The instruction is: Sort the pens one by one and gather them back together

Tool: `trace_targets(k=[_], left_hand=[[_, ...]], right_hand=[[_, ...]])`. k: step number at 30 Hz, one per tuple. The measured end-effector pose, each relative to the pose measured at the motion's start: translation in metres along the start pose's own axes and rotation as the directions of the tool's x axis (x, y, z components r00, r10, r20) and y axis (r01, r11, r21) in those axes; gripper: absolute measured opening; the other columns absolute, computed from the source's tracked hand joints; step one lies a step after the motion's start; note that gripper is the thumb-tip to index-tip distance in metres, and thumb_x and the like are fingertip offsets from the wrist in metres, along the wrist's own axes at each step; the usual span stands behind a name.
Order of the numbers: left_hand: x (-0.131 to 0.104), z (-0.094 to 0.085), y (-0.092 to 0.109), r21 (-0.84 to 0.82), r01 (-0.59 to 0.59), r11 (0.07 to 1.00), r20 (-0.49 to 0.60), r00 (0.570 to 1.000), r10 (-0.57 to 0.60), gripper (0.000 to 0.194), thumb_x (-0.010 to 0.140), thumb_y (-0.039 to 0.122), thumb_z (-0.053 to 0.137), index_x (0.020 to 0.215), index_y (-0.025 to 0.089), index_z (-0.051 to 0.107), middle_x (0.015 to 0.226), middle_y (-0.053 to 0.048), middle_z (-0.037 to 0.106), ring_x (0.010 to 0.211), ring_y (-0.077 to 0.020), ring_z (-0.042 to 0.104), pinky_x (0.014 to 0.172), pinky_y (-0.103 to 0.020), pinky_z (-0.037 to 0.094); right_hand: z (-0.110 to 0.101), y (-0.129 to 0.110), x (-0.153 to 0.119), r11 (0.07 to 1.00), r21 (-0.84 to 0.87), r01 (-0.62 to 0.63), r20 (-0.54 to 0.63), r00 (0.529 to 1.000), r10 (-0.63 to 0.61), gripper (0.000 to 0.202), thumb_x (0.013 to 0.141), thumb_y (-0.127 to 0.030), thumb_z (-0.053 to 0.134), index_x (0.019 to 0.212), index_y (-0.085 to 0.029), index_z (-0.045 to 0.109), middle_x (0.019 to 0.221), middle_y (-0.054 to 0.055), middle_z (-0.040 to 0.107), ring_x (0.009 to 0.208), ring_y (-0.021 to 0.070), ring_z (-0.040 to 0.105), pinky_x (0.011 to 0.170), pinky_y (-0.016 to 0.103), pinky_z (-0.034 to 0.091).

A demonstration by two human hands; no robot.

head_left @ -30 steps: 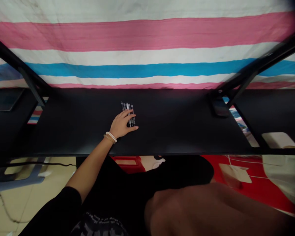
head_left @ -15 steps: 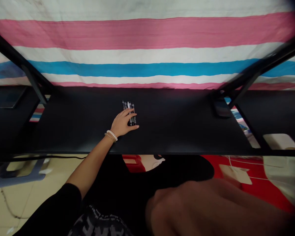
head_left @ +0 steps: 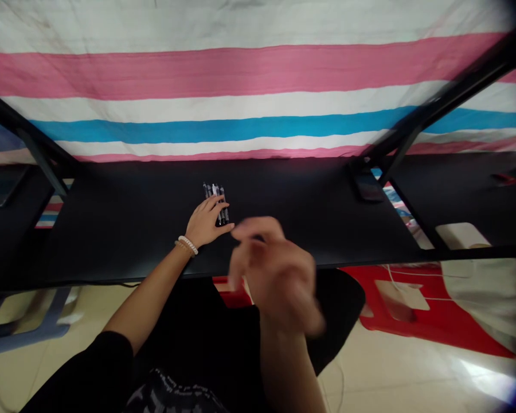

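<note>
Several slim pens (head_left: 224, 207), dark with clear-looking parts, lie side by side on the black table (head_left: 275, 206). My left hand (head_left: 204, 221) rests across them palm down, fingers stretched out over the bundle and thumb apart at its near end. The hand hides the pens' middle and left side. In front of the table's near edge, closer to the camera, my right hand (head_left: 279, 269) is raised and smeared by motion. Its fingers look partly bent, and I cannot make out anything in them.
A dark flat object (head_left: 367, 186) lies at the table's right end beside a black metal post. Behind the table hangs a striped cloth (head_left: 223, 69). A red plastic stool (head_left: 395, 304) and a blue-grey stool (head_left: 47, 324) stand below. A white object (head_left: 462, 235) sits at the right.
My right hand has swung up and forward from the lower right to near the table edge. My left hand stays on the pens. The view has shifted slightly right.
</note>
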State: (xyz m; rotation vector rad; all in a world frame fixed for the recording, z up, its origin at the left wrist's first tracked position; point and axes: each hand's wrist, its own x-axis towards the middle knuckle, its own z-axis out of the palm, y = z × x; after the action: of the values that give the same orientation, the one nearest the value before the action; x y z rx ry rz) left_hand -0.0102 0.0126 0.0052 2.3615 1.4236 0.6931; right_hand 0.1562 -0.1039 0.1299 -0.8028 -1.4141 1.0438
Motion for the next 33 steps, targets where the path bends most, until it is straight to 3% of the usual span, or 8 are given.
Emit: trace_targets(k=[3,6,8,10,14,19,27,33], left_hand=[[0.000,0.001,-0.001,0.021,-0.030,0.999,0.004,1.000,0.030,0.047,0.090,0.042,0.069,0.131,0.020,0.061,0.154,-0.013,0.052,0.147,-0.0321,0.043,0.124,-0.050,0.035],[0.002,0.002,-0.005,0.035,-0.028,0.999,0.007,1.000,0.028,0.053,0.088,0.042,0.073,0.134,0.020,0.059,0.154,-0.012,0.052,0.147,-0.0320,0.042,0.123,-0.051,0.037],[0.003,0.002,-0.009,0.032,-0.024,0.999,0.018,1.000,0.024,0.058,0.084,0.042,0.077,0.135,0.021,0.059,0.154,-0.011,0.052,0.148,-0.0325,0.041,0.122,-0.051,0.037],[0.006,0.000,-0.014,0.021,-0.038,0.999,0.033,0.999,0.038,0.061,0.081,0.038,0.080,0.136,0.021,0.059,0.155,-0.010,0.052,0.149,-0.0328,0.040,0.123,-0.051,0.036],[0.014,-0.006,-0.026,-0.028,-0.055,0.998,0.052,0.997,0.056,0.059,0.075,0.025,0.084,0.131,0.023,0.065,0.148,-0.010,0.058,0.141,-0.0327,0.048,0.118,-0.051,0.040],[0.018,-0.009,-0.033,-0.091,-0.061,0.994,0.022,0.998,0.063,0.056,0.071,0.027,0.089,0.124,0.024,0.071,0.143,-0.008,0.063,0.126,-0.0314,0.057,0.110,-0.050,0.045],[0.017,-0.006,-0.035,-0.137,-0.056,0.989,-0.002,0.998,0.056,0.080,0.069,0.038,0.092,0.141,0.021,0.060,0.144,-0.011,0.063,0.136,-0.0324,0.053,0.116,-0.051,0.041],[0.016,-0.004,-0.036,-0.145,-0.072,0.987,-0.024,0.997,0.069,0.073,0.072,0.038,0.091,0.138,0.023,0.063,0.146,-0.011,0.062,0.136,-0.0319,0.053,0.116,-0.052,0.040]], right_hand=[[0.002,0.059,0.032,0.991,-0.094,-0.099,-0.148,0.985,0.084,0.016,0.092,-0.041,0.062,0.084,-0.028,0.070,0.107,0.005,0.070,0.083,0.0221,0.069,0.066,0.037,0.059],[-0.007,0.125,0.053,0.917,-0.303,-0.258,-0.249,0.951,0.185,0.014,0.084,-0.033,0.062,0.087,-0.022,0.069,0.100,0.008,0.067,0.072,0.0185,0.065,0.062,0.034,0.055],[-0.012,0.155,0.057,0.842,-0.453,-0.293,-0.268,0.946,0.184,0.013,0.082,-0.030,0.061,0.085,-0.019,0.067,0.098,0.009,0.065,0.063,0.0158,0.059,0.066,0.036,0.055],[-0.013,0.169,0.056,0.820,-0.522,-0.236,-0.216,0.966,0.141,0.016,0.084,-0.032,0.060,0.091,-0.019,0.067,0.101,0.009,0.064,0.062,0.0145,0.057,0.069,0.036,0.055],[-0.005,0.169,0.055,0.757,-0.628,-0.180,-0.108,0.984,0.144,0.017,0.084,-0.027,0.061,0.098,-0.019,0.065,0.097,0.006,0.062,0.066,0.0153,0.056,0.070,0.032,0.052],[-0.005,0.166,0.063,0.705,-0.694,-0.146,-0.024,0.984,0.179,0.012,0.086,-0.022,0.061,0.097,-0.020,0.066,0.089,0.003,0.060,0.069,0.0165,0.055,0.069,0.029,0.046],[-0.022,0.161,0.068,0.637,-0.770,-0.033,0.132,0.969,0.209,0.011,0.092,-0.018,0.056,0.094,-0.019,0.067,0.085,0.003,0.056,0.065,0.0148,0.052,0.067,0.027,0.042],[-0.024,0.159,0.081,0.517,-0.855,-0.037,0.129,0.951,0.281,0.005,0.088,-0.017,0.059,0.089,-0.018,0.064,0.084,0.005,0.058,0.064,0.0157,0.049,0.065,0.028,0.038]])
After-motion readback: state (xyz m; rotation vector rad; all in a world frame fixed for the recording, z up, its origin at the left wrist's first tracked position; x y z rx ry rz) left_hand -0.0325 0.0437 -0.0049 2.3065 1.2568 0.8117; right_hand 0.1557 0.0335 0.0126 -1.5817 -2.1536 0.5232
